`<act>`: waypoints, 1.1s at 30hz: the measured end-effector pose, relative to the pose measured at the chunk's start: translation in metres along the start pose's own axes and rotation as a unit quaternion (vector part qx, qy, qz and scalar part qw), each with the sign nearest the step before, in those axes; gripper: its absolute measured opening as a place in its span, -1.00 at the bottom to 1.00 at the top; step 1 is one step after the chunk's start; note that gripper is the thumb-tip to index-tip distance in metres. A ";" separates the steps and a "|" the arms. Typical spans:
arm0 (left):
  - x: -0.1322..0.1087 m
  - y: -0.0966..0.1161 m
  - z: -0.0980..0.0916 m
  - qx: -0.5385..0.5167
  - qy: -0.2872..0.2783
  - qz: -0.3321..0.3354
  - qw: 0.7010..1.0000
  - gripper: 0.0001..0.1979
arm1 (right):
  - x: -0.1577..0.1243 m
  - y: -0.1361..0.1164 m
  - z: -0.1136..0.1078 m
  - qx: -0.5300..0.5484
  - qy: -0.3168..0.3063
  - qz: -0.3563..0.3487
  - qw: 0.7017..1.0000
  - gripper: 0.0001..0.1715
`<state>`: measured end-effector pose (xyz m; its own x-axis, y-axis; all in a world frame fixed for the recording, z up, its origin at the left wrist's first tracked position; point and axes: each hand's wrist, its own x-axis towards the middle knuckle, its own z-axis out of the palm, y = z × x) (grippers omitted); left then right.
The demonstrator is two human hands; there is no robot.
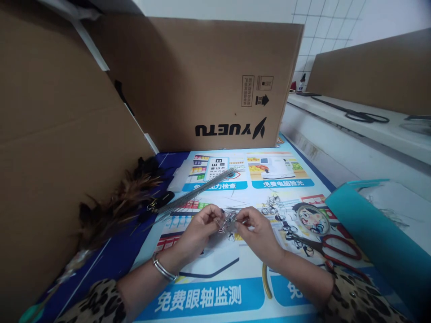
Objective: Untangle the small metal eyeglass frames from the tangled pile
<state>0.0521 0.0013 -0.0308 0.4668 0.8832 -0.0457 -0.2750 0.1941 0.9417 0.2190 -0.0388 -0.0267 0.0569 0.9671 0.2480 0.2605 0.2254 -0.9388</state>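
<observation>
Over the printed table cover [208,296], a small silvery tangle of wire [230,220] with clear, shiny bits is held between both hands. My left hand [204,224], with a silver bangle at its wrist, pinches the tangle's left side. From the right, the thumb and fingers of my right hand [257,231] close on its other side. Fingertips hide part of the piece, so its exact kind is unclear. Behind my left hand lies a slanting bundle of thin metal wires [195,196]. Small dark wire loops [296,240] are scattered right of my right hand.
Red-handled scissors [341,249] and a round clear dish [313,220] lie right, beside a teal box [377,233]. Brown feathers [117,208] line the left. Cardboard panels [202,80] stand behind and left. Black scissors [367,116] rest on the right ledge.
</observation>
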 end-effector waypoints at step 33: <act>0.000 -0.001 0.001 0.014 -0.047 -0.029 0.998 -0.89 | 0.006 0.002 -0.004 -0.062 -0.007 -0.026 0.998 -0.85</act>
<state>0.0531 0.0012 -0.0319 0.5591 0.8261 -0.0705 -0.2222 0.2312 0.9472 0.2237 -0.0326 -0.0260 0.0278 0.9564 0.2908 0.3791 0.2590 -0.8884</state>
